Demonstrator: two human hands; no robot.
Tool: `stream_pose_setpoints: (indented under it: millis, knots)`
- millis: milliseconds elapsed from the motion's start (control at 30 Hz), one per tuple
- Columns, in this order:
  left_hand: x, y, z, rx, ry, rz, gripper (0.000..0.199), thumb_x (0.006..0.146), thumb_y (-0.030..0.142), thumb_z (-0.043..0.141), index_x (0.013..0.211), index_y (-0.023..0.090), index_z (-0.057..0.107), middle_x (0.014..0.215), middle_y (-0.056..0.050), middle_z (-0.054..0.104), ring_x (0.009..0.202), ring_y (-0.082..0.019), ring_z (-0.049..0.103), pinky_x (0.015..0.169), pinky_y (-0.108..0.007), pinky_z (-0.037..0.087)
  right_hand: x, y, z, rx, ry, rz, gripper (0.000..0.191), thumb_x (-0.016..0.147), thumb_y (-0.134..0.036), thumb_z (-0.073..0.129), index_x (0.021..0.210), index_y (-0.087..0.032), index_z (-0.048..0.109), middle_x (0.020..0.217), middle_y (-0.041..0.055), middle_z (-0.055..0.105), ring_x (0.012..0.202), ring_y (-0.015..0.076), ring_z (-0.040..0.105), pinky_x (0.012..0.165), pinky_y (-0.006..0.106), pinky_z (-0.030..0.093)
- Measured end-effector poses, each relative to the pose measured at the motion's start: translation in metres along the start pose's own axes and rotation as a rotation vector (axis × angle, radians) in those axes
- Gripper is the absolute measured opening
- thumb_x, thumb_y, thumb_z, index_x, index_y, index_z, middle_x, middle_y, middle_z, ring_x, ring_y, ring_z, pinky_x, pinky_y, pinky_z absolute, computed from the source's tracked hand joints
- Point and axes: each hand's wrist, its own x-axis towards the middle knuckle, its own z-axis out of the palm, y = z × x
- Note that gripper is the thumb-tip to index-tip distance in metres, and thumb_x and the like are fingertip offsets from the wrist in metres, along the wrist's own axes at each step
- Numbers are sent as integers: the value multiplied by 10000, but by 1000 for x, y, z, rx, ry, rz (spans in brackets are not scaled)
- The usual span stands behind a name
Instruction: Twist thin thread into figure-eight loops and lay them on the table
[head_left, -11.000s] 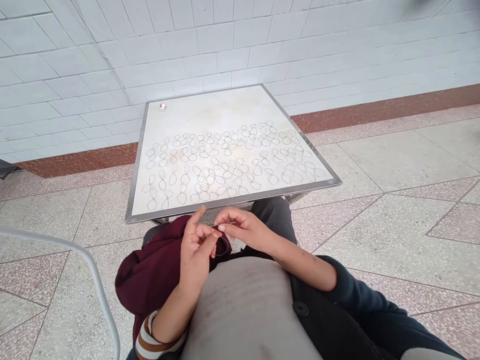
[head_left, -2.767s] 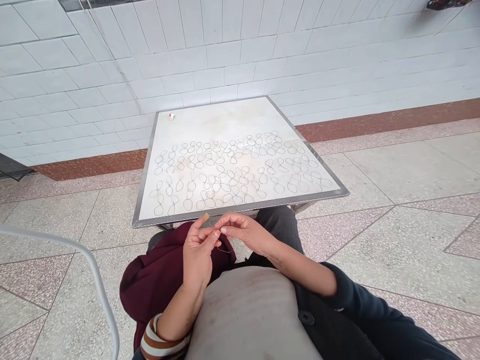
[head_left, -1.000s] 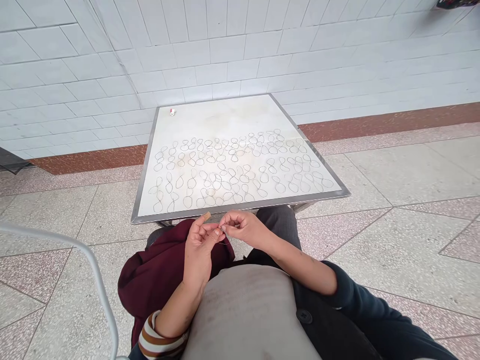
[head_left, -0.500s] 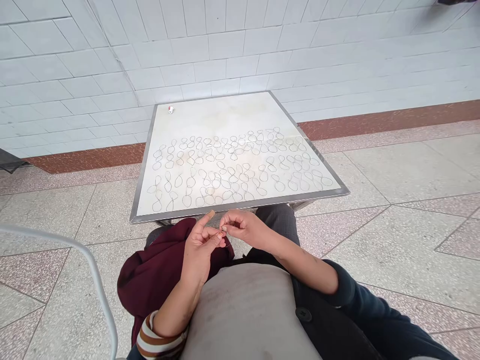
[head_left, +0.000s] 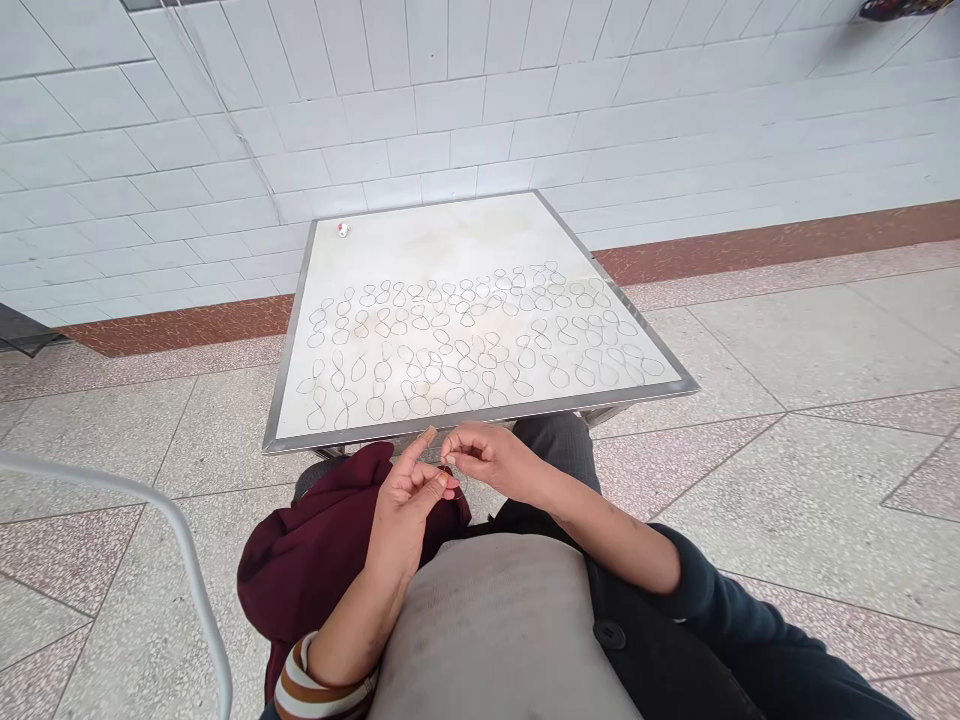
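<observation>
My left hand [head_left: 409,500] is over my lap, its thumb and a finger pinching a thin dark wire [head_left: 466,482] while the index finger points up and away. Close on its right, my right hand [head_left: 491,460] pinches the same thin piece between thumb and fingertips. The piece is very fine and partly hidden by the fingers. Beyond both hands, many thin dark figure-eight loops [head_left: 377,408] lie in rows on the white table [head_left: 435,235] with a metal edge.
A small white and red object [head_left: 343,230] sits at the table's far left corner. Maroon cloth [head_left: 322,540] lies over my left leg. A grey curved tube [head_left: 184,540] stands at the left. The tiled wall [head_left: 465,110] rises behind the table.
The fingertips of my two hands have moved slightly apart, with the fine wire still between them. The view has tilted up a little.
</observation>
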Motion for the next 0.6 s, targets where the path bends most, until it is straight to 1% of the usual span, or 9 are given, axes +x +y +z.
stream_pose_setpoints:
  millis: [67, 200, 267, 333, 433, 600]
  knots:
    - [-1, 0, 1, 33, 2, 19, 582, 803, 252, 699, 1359, 256, 528, 711, 30, 634, 777, -144, 626, 804, -293, 491, 0, -1, 1, -20, -3, -15, 164, 815, -87, 514, 813, -196, 637, 793, -12, 598, 689, 106, 510, 628, 224, 382]
    - [-2, 0, 0, 52, 11, 38, 558, 822, 269, 685, 1357, 250, 527, 737, 25, 652, 803, -140, 630, 904, -321, 459, 0, -2, 2, -35, 16, -45, 157, 829, -99, 515, 816, -205, 630, 800, -6, 613, 736, 123, 536, 665, 238, 407]
    - [-2, 1, -1, 30, 17, 46, 556, 832, 277, 678, 1362, 246, 511, 787, 14, 666, 808, -133, 622, 891, -312, 462, 0, -4, 1, -30, 14, -53, 149, 842, -114, 516, 821, -208, 631, 807, -4, 621, 752, 127, 545, 682, 246, 415]
    - [-2, 1, -2, 2, 31, 53, 569, 822, 274, 693, 1358, 245, 502, 830, 9, 670, 764, -116, 599, 847, -293, 471, 0, -5, 1, -32, 1, -58, 138, 859, -136, 523, 817, -207, 633, 807, -2, 627, 764, 131, 553, 702, 255, 421]
    - [-1, 2, -2, -30, 61, 48, 572, 795, 262, 724, 1328, 247, 520, 816, 21, 654, 714, -99, 578, 805, -276, 474, 0, -6, 0, -42, -24, -54, 133, 883, -169, 529, 830, -210, 643, 828, 5, 640, 786, 138, 566, 726, 268, 428]
    - [-1, 0, -1, -26, 79, 54, 551, 792, 255, 728, 1307, 247, 531, 810, 29, 643, 713, -98, 587, 806, -273, 476, 0, -4, -1, -31, -35, -50, 139, 897, -184, 527, 885, -216, 662, 871, 8, 660, 821, 143, 586, 756, 278, 440]
